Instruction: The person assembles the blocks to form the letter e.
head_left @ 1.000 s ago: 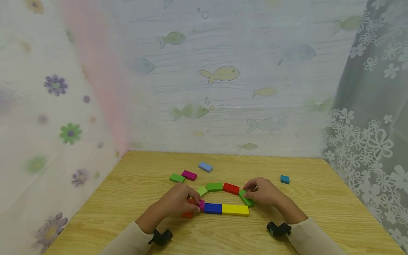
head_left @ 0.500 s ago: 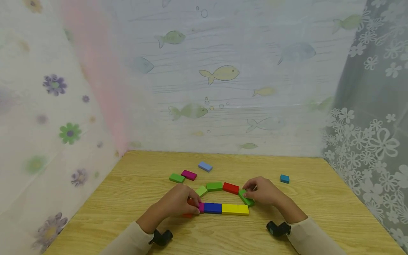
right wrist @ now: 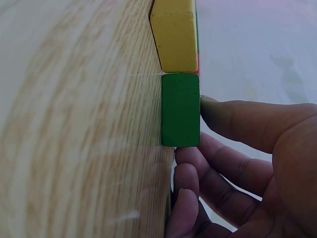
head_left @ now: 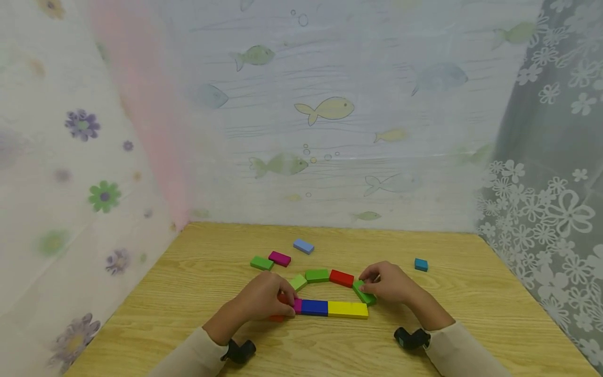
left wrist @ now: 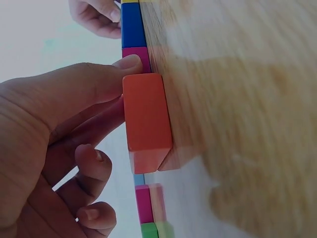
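My left hand (head_left: pixel 266 296) pinches a magenta block (head_left: pixel 298 307) with thumb and forefinger, its other fingers curled. An orange block (left wrist: pixel 146 114) lies just left of the magenta one, mostly under the hand in the head view. Rightward follow a blue block (head_left: pixel 314 307) and a long yellow block (head_left: pixel 347 310), in one straight row. My right hand (head_left: pixel 388 283) grips a slanted green block (head_left: pixel 364 293), with the thumb (right wrist: pixel 223 116) on top. Behind the row, a light-green block (head_left: pixel 298 283), another green block (head_left: pixel 317 276) and a red block (head_left: pixel 341 278) form an arc.
Loose blocks lie farther back: a green one (head_left: pixel 261 263), a magenta one (head_left: pixel 280 258), a light-blue one (head_left: pixel 303 246) and a teal one (head_left: pixel 421 265) to the right. The wooden table (head_left: pixel 216 241) is bordered by patterned curtains (head_left: pixel 330 173).
The left fingers and the magenta block have shifted very slightly, the block less visible between the fingertips. The right hand and the other blocks stay in place.
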A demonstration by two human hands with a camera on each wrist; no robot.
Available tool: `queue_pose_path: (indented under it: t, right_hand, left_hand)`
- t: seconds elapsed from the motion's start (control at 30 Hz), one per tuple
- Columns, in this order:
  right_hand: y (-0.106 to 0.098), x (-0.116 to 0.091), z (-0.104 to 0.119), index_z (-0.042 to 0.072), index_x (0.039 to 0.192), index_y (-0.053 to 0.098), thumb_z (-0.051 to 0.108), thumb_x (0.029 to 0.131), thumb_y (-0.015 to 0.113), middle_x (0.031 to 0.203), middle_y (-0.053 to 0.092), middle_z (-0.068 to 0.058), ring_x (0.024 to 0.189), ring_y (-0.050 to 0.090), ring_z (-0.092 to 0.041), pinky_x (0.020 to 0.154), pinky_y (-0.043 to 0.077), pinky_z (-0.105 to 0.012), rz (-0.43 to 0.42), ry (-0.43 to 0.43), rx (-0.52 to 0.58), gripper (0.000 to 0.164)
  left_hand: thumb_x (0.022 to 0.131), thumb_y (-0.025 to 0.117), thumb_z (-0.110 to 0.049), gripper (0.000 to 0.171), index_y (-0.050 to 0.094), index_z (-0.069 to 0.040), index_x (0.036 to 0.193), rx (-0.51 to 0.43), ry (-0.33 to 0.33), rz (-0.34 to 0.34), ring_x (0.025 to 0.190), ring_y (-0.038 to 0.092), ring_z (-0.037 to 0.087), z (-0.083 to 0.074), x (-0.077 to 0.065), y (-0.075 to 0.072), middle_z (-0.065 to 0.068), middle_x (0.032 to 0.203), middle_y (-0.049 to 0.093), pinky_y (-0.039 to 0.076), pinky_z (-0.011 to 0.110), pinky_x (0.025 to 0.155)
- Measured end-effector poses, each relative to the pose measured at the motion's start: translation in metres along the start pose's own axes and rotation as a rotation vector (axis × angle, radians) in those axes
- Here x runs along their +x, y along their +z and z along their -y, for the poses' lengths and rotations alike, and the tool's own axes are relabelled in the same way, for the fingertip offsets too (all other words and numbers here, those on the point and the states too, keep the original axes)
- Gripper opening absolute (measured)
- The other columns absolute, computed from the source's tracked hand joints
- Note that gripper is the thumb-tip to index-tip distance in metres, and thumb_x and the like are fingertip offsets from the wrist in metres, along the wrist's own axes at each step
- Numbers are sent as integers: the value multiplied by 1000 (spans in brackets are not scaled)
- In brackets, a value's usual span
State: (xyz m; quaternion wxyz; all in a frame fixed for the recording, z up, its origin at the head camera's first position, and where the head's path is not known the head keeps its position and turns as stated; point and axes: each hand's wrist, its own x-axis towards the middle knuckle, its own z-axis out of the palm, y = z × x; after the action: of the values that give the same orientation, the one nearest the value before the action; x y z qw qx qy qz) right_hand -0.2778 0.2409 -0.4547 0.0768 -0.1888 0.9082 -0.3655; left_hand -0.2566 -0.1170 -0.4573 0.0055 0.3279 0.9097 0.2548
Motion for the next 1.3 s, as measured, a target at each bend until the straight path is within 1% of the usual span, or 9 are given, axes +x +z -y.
queue_pose_path:
  t: [0.17, 0.27, 0.53, 0.77, 0.93, 1.1, 1.3]
  right_hand:
    - [1, 1, -1, 8, 109, 75, 19, 92, 78, 91, 67, -1, 82, 60, -18, 69, 52, -32, -5, 10, -9, 20]
    - [1, 3, -3, 9, 109, 76, 19, 92, 78, 91, 67, 0, 83, 60, -17, 69, 52, -31, -10, 13, -17, 19]
    - [2, 3, -5, 8, 109, 76, 20, 92, 78, 92, 68, 0, 83, 61, -17, 69, 52, -31, -8, 5, -16, 20]
    - [2, 4, -5, 9, 109, 76, 20, 92, 78, 92, 68, 0, 83, 61, -16, 69, 52, -30, -10, 13, -7, 20]
    - [2, 3, -5, 9, 109, 76, 20, 92, 78, 92, 68, 0, 83, 61, -16, 69, 52, -30, -6, 16, 1, 21]
    - [1, 0, -4, 7, 109, 75, 19, 92, 78, 92, 68, -1, 83, 61, -18, 69, 52, -32, -6, 10, 13, 21]
    - [-1, -2, -3, 6, 111, 75, 19, 92, 78, 92, 68, -2, 83, 61, -18, 68, 53, -31, 2, -12, 22, 23]
  left_hand:
    - [78, 92, -34, 14, 80, -28, 81, -9, -13, 0, 76, 56, 3, 2, 1, 1, -21, 86, 73, 46, 21, 64]
    - [78, 93, -33, 15, 80, -28, 82, -18, -15, 1, 72, 53, 2, 2, 1, 1, -21, 83, 72, 46, 21, 63]
    - [76, 93, -34, 18, 80, -29, 86, -29, -23, 5, 74, 54, 2, 2, 0, 1, -19, 81, 69, 48, 22, 65]
    - [77, 93, -33, 20, 81, -26, 92, -30, -28, 0, 75, 57, 4, 0, 0, 0, -16, 83, 70, 49, 22, 66]
    - [76, 94, -33, 22, 82, -25, 92, -23, -25, -3, 78, 58, 7, -3, -1, -1, -18, 85, 70, 48, 22, 68]
    - [76, 93, -35, 22, 81, -26, 93, -29, -28, -2, 77, 58, 8, -5, -1, -2, -18, 85, 71, 47, 22, 67]
    - [77, 93, -38, 23, 81, -28, 94, -55, -49, 2, 75, 57, 4, -7, -4, -4, -16, 85, 70, 48, 23, 66]
